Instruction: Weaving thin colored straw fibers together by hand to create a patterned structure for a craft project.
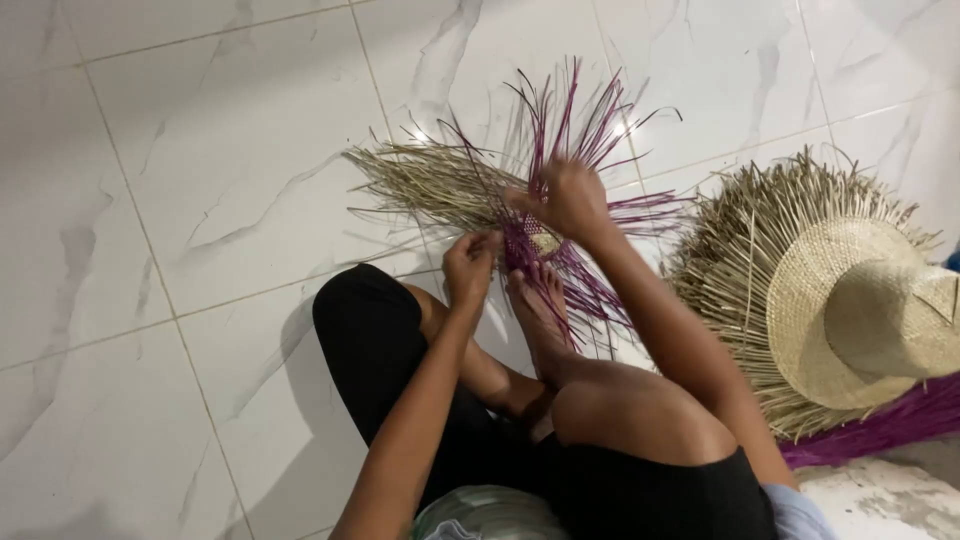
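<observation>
From the head camera we look down at a person seated on the white marble-patterned floor tiles (220,180), one foot (535,300) pressing on the small woven piece (530,240) of purple and pale straw that lies just in front of the legs. Our left hand (470,265) is closed, pinching strands at the near edge of the weave; our right hand (570,195) is curled shut around strands at its far side. Loose purple strands (580,110) and straw-coloured strands (430,180) fan outward from it.

We judge that the fine strands could slip from either pinch, slackening the plaiting. If the foot shifts, the woven piece may slide on the smooth tile. A hard tug might snap a dry strand. Well to the right, a finished straw hat (860,310) rests on an unfinished one with spiky ends (740,250), apart from our hands.
</observation>
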